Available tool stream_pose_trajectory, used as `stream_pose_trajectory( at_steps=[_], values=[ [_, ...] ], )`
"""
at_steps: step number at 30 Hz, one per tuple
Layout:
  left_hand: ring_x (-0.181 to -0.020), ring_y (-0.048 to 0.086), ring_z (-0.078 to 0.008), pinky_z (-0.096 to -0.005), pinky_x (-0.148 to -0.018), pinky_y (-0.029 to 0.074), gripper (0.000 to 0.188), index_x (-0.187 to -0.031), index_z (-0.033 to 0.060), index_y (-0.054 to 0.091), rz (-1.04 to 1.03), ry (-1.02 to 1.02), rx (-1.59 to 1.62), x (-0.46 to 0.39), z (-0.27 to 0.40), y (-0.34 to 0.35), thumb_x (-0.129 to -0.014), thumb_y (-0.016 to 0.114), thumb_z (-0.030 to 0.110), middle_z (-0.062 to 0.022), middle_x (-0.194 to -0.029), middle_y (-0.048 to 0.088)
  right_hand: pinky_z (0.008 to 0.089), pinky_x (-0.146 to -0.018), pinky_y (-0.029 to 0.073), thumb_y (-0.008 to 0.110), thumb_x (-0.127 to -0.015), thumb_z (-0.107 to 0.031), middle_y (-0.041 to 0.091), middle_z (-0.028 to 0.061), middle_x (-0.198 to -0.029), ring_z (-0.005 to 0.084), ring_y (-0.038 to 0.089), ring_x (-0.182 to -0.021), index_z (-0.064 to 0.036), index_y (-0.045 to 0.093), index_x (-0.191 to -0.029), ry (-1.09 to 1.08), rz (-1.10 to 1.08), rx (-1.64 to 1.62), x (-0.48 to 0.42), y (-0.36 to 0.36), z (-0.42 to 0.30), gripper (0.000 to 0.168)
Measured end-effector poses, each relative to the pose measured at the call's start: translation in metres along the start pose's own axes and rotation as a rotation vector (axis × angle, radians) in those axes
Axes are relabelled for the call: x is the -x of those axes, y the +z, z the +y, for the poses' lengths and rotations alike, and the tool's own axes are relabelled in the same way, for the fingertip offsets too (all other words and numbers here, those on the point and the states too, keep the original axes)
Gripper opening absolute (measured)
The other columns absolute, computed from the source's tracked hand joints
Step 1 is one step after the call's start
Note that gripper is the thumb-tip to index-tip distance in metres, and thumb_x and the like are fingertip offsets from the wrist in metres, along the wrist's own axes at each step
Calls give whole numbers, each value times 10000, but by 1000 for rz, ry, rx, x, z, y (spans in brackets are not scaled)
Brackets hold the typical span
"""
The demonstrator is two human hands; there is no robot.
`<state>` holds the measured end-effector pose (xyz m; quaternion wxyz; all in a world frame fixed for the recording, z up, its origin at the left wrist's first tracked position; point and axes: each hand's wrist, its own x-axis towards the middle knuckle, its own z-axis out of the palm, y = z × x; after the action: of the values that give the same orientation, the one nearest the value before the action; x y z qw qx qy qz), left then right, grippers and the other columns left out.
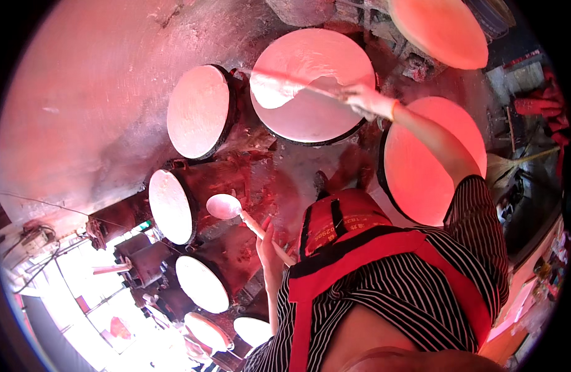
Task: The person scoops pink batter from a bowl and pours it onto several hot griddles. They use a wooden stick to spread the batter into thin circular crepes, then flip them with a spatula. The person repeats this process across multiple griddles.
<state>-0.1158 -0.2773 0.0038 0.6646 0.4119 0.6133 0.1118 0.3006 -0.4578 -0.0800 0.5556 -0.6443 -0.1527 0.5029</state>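
Note:
My right hand (371, 101) grips a long thin batter spreader (306, 83), blurred, which reaches left across a round griddle (313, 123). Pale batter (315, 49) covers the far part of that griddle, with a thick white ridge along its ragged edge. The nearer part looks bare and smooth. Lower left, before my red apron (346, 218), my left hand (266, 249) holds a ladle by its wooden handle (254, 226). The rounded ladle bowl (224, 206) points left, away from the griddle in use. Some of the left fingers are extended beside the handle.
More round griddles stand in an arc: one at right (434, 158) under my forearm, one at upper right (439, 32), and several at left, including a near one (199, 111). A straw broom (508, 165) lies at far right. Bright light fills the lower left.

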Motion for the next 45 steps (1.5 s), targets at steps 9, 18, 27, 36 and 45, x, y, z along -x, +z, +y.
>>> stream_pose_trajectory(
  at_steps=[9, 18, 27, 36, 45],
  values=[
    [-831, 482, -33, -195, -728, 377, 350, -1276, 43, 576, -317, 91, -208, -57, 22, -16, -945, 595, 157, 42, -1057, 585, 241, -374, 245, 511, -990, -245, 345, -85, -512, 43, 307, -399, -138, 506, -1387, -160, 385, -364, 85, 50, 83, 411],
    [-1061, 510, -53, -229, -938, 391, 340, -1267, 30, 560, -525, 139, -323, -112, 58, -56, -951, 583, 154, 1, -1237, 580, 226, -384, 265, 511, -995, -245, 419, -91, -606, 31, 354, -451, -126, 529, -1367, -176, 461, -85, 154, 180, 128, 391],
    [-1106, 529, -126, -268, -977, 378, 300, -1192, -7, 612, -442, 175, -351, -148, 36, -177, -949, 576, 165, -40, -1190, 604, 254, -495, 426, 436, -1010, -283, 517, -28, -718, 86, 489, -553, -152, 511, -1361, -230, 1063, -203, -39, 338, 114, 383],
    [-548, 447, -50, -182, -477, 328, 184, -1093, 42, 558, -350, 103, -89, -121, 29, -256, -966, 580, 173, -19, -818, 579, 422, -910, 465, 437, -980, -267, 621, 247, -1134, 394, 579, -1098, -29, 504, -1317, -376, 1264, -208, -203, 395, 22, 418],
    [-481, 368, -56, -200, -440, 262, 351, -1271, 27, 503, -446, 37, -68, -125, 36, -222, -951, 574, 153, 0, -676, 505, 265, -374, 347, 441, -1008, -333, 436, -3, -626, 95, 395, -430, -264, 442, -1420, -196, 957, -531, -28, 337, 95, 417]
  ],
)
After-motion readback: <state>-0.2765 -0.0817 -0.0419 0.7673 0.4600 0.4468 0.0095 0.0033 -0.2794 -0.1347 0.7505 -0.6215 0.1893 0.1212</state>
